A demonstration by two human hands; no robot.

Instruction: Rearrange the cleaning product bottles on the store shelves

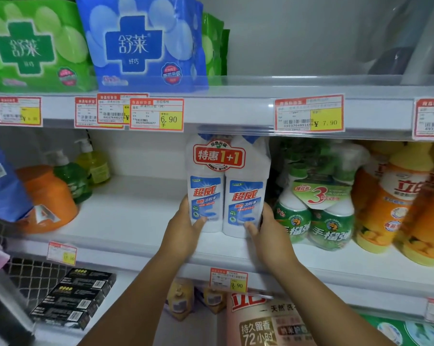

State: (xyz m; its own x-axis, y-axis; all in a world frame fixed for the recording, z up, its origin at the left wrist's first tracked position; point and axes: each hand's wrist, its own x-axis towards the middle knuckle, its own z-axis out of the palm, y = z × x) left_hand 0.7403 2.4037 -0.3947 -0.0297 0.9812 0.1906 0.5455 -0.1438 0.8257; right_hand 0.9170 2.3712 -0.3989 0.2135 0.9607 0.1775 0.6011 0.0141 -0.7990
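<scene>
**Twin-pack of white bottles held at the middle shelf**

We have both hands on the twin-pack of white toilet-cleaner bottles, a shrink-wrapped pair joined under a red "1+1" sticker. Our left hand wraps the left bottle's lower side, thumb pressed against its front label; our right hand cups the right bottle's lower side, thumb likewise on the front. Together the two hands clamp the pack between them. The pack stands upright near the front edge of the middle shelf; we cannot tell whether its base rests on the shelf or hangs just above it.

Just beside the pack on the right sits a green spray-bottle bundle, and beyond it orange-and-yellow detergent bottles toward the shelf's right end. Toward the left end stand an orange jug and green pump bottles, well apart from the pack. Price tags line the upper shelf's front edge.
</scene>
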